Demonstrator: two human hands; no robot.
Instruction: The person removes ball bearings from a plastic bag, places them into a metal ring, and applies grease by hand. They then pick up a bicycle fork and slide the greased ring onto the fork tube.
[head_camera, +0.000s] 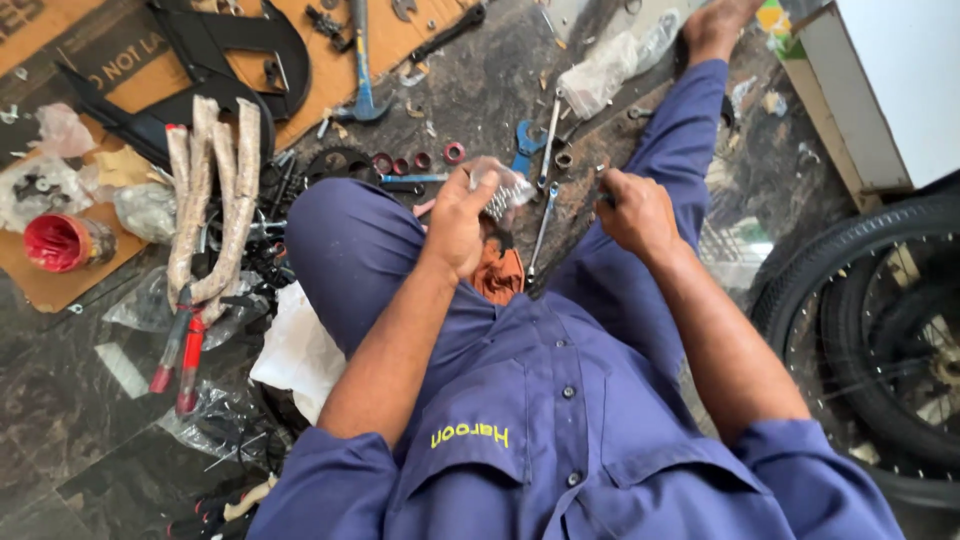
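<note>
Seated on floor in blue work clothes, legs stretched fwd. Left hand (455, 215) closed around a small clear plastic bag (503, 185) w/ metal bits inside, held up over left knee; grip tight on bag's lower end. Right hand (635, 210) fisted on a small dark item, too hidden to tell what; grip fully closed. Orange rag (498, 275) on lap btwn thighs, just below bag. Long silver wrench (541, 230) on floor btwn legs, beside rag. Left of knee: red-handled cutters (180, 355), wrapped bundle of tan-covered tubes (215, 195), red can (58, 243) on cardboard (30, 280). Right edge: bike wheel (870, 330) w/ black tyre. Further out: red washers (415, 160) in a row, blue spanner (525, 140), hammer (362, 70) on cardboard, black frame parts (235, 50), clear bag (600, 75), bare foot (715, 25) at top.
</note>
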